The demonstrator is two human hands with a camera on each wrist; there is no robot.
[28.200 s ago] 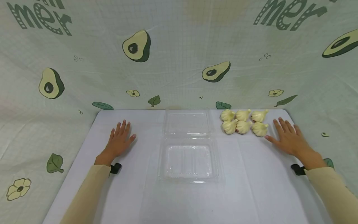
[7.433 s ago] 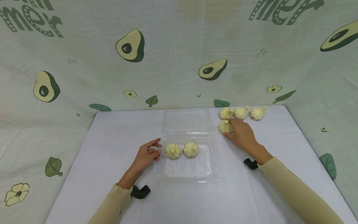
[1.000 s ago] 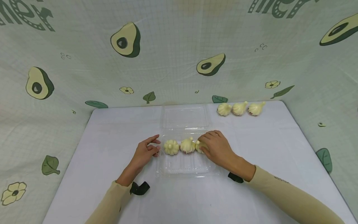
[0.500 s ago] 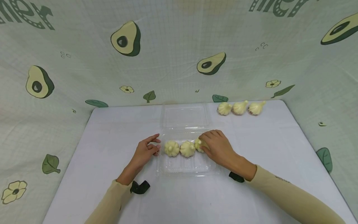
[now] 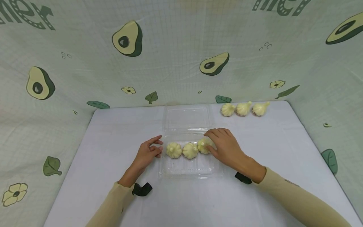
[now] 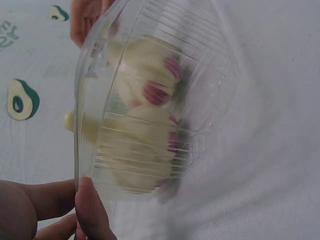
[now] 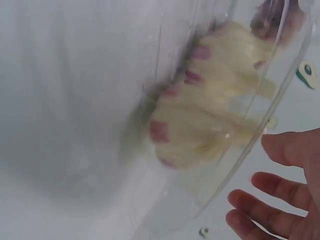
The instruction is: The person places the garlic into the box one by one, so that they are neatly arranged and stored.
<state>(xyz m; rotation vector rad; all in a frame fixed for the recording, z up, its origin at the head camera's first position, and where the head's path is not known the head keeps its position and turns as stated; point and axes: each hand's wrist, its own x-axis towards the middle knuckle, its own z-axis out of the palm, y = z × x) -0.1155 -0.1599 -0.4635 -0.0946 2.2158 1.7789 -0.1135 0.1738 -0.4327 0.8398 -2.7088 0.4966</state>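
Observation:
A clear plastic clamshell container lies with its lid folded back on the white table. Three garlic bulbs sit in a row across its base: a left bulb, a middle bulb and a right bulb. My left hand pinches the container's left rim between thumb and fingers. Over the right end of the row, my right hand is loosely spread around the right bulb. In the right wrist view its fingers stand apart, with nothing gripped, outside the rim.
At the back right of the table, three more garlic bulbs lie in a row: one nearest the lid, one in the middle, one farthest right. A patterned cloth hangs behind the table.
Since 7.4 s ago, a third bulb has moved from the table into the container. My right hand has just let go of it and drawn slightly right. My left hand stays put.

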